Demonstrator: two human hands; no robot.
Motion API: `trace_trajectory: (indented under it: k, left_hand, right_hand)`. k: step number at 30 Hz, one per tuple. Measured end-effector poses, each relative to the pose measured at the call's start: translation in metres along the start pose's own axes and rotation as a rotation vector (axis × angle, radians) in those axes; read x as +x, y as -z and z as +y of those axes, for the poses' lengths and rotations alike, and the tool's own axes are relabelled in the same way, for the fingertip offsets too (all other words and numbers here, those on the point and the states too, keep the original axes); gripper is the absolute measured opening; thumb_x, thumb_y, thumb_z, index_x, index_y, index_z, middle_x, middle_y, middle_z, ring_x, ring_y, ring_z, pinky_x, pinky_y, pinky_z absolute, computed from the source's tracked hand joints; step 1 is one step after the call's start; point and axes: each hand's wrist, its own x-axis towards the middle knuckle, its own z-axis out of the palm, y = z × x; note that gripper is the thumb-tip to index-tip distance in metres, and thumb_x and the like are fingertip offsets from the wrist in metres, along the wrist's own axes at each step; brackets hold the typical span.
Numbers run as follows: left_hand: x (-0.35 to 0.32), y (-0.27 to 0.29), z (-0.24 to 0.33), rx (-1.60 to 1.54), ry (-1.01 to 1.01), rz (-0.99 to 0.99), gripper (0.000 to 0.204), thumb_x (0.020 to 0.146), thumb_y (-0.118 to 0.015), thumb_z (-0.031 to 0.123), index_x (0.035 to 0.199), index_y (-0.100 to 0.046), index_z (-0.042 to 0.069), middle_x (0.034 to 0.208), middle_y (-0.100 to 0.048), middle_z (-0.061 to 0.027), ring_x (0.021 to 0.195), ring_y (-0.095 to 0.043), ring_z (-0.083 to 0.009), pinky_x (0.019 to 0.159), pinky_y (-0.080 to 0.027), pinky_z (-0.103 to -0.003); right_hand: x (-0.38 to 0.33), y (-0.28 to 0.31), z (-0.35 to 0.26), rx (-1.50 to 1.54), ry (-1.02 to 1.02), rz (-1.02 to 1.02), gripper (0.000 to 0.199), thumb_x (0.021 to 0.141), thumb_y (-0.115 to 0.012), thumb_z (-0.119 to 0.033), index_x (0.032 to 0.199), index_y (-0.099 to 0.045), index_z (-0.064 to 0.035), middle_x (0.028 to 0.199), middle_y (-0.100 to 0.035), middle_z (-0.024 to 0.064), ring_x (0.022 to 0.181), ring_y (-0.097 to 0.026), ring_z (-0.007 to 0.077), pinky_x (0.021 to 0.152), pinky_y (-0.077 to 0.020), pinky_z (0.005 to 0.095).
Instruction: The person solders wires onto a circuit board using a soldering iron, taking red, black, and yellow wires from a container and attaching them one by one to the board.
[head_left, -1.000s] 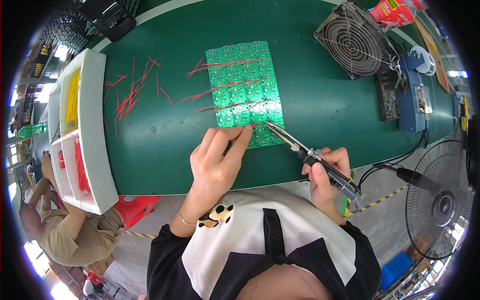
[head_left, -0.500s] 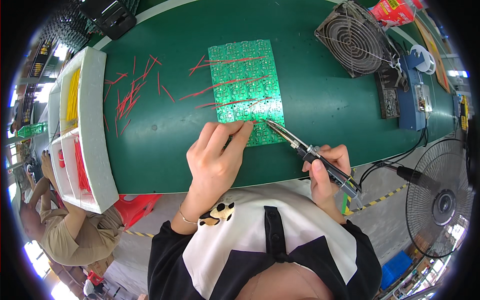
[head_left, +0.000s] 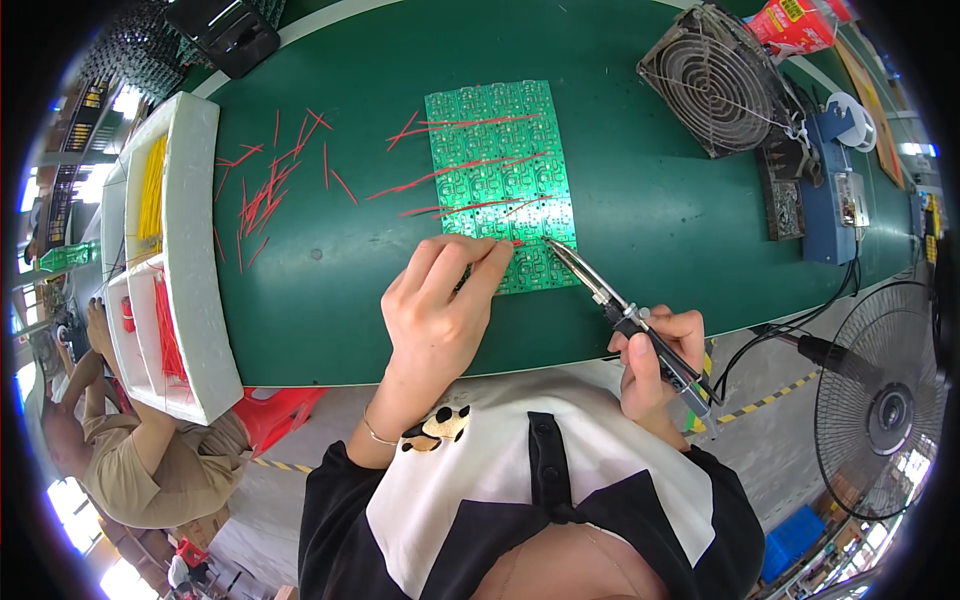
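A green circuit-board panel (head_left: 495, 180) lies on the bench in front of me, several red wires (head_left: 485, 121) stretched across it. My left hand (head_left: 440, 295) is closed in a pinch over the panel's near part, and a short red wire end (head_left: 517, 242) shows at its fingertips. Wrapped round the handle of a soldering iron (head_left: 625, 318) are the fingers of my right hand (head_left: 665, 360). The iron's tip is over the panel just right of that wire end; whether it touches the board I cannot tell.
Loose red wires (head_left: 265, 195) lie left of the panel. A white foam box (head_left: 190, 250) with yellow and red wires stands at the left edge. Back right are a metal-grilled fan (head_left: 710, 80) and a blue device (head_left: 825, 210) with cables. A person (head_left: 150, 450) sits at left.
The soldering iron's tip has shifted slightly right, away from the wire end at my left fingertips. My left hand keeps its pinch. The whole view has moved a little.
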Motion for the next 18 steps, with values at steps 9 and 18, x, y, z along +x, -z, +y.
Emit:
trace_trajectory:
  k: [9,18]
  left_hand:
    - [-0.001,-0.003,-0.002,-0.050,0.004,0.037,0.031,0.052,-0.066,-0.003,0.081,-0.068,0.006,0.075,-0.057,0.0007,0.065,-0.056,-0.0135,0.050,-0.046,-0.024]
    - [0.001,-0.001,0.002,-0.078,0.065,0.008,0.025,0.058,-0.068,-0.007,0.081,-0.068,0.004,0.073,-0.059,-0.0028,0.065,-0.058,-0.0162,0.053,-0.046,-0.026]
  right_hand:
    - [0.002,-0.014,-0.002,-0.051,-0.012,0.059,0.020,0.081,-0.058,-0.012,0.082,-0.041,-0.0005,0.058,-0.047,0.0073,0.050,-0.042,0.0091,0.047,-0.0375,0.0213]
    - [0.003,-0.012,-0.002,-0.061,-0.011,0.053,0.020,0.081,-0.057,-0.011,0.082,-0.041,-0.0005,0.058,-0.049,0.0079,0.050,-0.043,0.0097,0.047,-0.0365,0.0210]
